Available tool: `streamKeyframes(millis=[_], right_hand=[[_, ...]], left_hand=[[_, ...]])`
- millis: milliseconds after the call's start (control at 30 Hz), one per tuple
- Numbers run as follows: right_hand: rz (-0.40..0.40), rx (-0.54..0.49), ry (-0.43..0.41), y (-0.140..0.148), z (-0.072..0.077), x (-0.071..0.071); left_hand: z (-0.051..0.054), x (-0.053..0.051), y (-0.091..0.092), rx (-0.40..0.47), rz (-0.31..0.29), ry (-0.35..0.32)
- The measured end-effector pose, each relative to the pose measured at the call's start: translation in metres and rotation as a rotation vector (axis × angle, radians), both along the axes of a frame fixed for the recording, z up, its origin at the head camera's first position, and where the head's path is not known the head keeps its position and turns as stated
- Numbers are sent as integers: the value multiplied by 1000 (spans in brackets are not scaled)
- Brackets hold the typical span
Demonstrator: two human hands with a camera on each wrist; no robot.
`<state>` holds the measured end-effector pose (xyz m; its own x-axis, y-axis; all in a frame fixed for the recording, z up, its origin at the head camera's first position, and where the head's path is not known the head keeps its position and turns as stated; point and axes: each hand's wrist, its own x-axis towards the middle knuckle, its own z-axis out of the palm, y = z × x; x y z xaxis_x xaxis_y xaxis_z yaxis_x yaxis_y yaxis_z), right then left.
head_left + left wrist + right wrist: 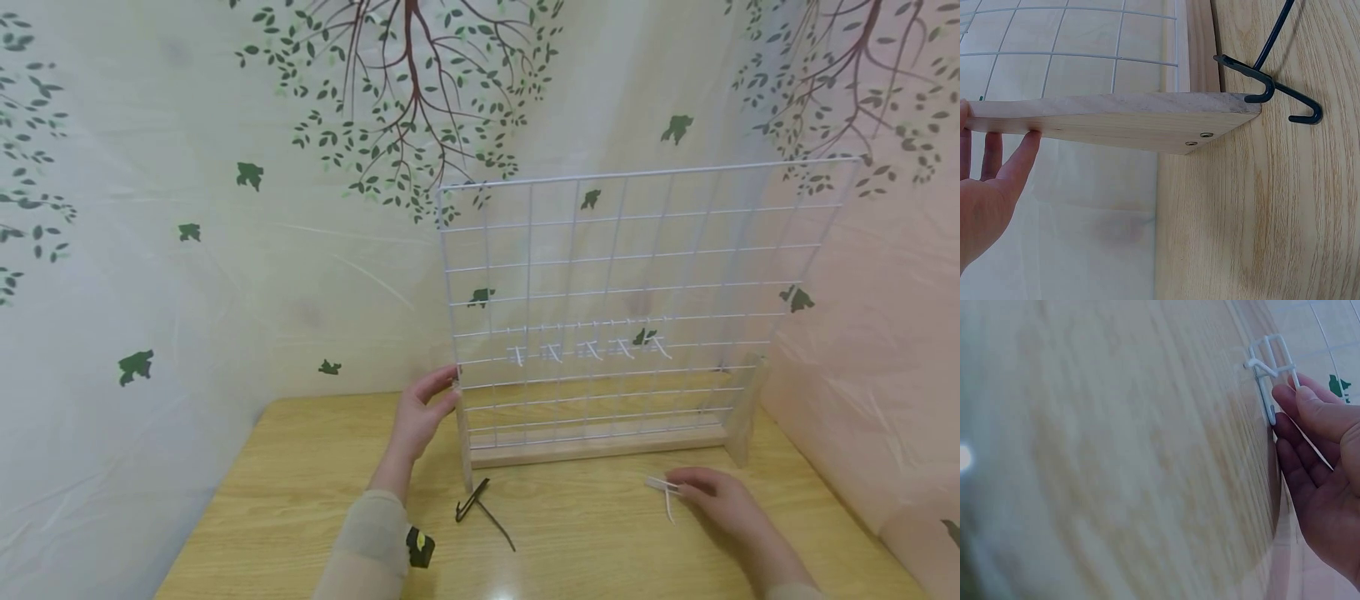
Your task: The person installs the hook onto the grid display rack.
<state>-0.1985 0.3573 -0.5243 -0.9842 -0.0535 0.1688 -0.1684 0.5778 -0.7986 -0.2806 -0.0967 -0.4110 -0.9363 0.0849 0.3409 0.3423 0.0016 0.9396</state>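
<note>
A white wire grid panel [600,292] stands upright in a pale wooden stand with side posts and a base bar [600,446]. My left hand [420,417] holds the edge of the left wooden side post [1116,119], its fingertips against the wood; part of this grip is cut off in the left wrist view. Above the table, in front of the stand's right part, my right hand [723,500] pinches a white wire hook [1266,369] between thumb and fingers. Several similar white hooks [588,350] hang in a row on the grid.
A black wire hook [472,500] lies on the wooden table [300,500] by the foot of the left post. A small black object [421,547] sits beside the left sleeve. Curtains [337,208] printed with branches and leaves surround the table.
</note>
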Motion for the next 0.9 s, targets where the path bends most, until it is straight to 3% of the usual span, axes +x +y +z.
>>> streamKeyframes(millis=[133, 267, 533, 667, 800, 900], right_hand=[[32, -3, 34, -3, -1, -2], [21, 81, 82, -5, -1, -4], [-72, 102, -28, -3, 0, -3], [-89, 109, -34, -1, -1, -3], [-103, 79, -45, 0, -1, 0], [-93, 0, -69, 0, 0, 2]], left_hand=[[1, 1, 0, 2, 2, -2], [1, 0, 0, 5, 3, -1], [0, 0, 0, 1, -4, 7], [0, -1, 0, 2, -9, 4], [0, -2, -1, 1, -11, 1], [0, -2, -1, -2, -10, -1]])
